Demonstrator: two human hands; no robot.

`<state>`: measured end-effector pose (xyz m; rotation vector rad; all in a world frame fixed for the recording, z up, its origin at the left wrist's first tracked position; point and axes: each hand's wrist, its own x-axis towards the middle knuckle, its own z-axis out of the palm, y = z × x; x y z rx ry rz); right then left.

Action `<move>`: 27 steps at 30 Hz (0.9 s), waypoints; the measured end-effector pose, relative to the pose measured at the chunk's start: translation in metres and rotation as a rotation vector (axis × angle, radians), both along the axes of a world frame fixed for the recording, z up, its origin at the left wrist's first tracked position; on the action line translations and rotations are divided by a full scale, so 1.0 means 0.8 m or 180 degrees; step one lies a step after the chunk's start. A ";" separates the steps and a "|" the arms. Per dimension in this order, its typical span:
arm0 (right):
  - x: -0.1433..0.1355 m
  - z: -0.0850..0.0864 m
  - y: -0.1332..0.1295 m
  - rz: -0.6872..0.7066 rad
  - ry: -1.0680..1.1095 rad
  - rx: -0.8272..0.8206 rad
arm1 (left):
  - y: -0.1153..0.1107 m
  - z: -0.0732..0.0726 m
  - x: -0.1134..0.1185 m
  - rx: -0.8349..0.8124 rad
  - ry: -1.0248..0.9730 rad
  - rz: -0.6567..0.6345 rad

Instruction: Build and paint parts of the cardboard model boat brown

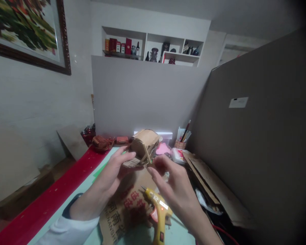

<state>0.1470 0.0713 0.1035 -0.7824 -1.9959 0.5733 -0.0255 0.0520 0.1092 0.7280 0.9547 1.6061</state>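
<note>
Holding the cardboard model (146, 136) in the left hand (114, 166), thumb over its flat lower part, fingers underneath; grip closed around that near-left edge, body of the model sticking out toward 2 o'clock from the hand (12 = far side). Right hand (172, 177) sits at the model's 4 o'clock, thumb and fingertips drawn nearly together at the lower end of a thin cardboard strip (147, 153); the contact spot is covered, so can't tell if the strip is pinched or only touched. Strip leans across the model's open end, top toward 11 o'clock. Model is up off the table (181, 234), over a printed cardboard sheet (127, 200). Yellow glue gun (162, 211) lies at 5 o'clock from the model, nozzle aimed at 10, near the right wrist. Brown ridged object (101, 143) at 9 o'clock, pen holder (180, 144) at 3.
</note>
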 end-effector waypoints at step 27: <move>0.002 0.002 0.000 -0.0213 0.0014 0.0239 | 0.001 -0.004 -0.004 0.0034 0.0133 0.0011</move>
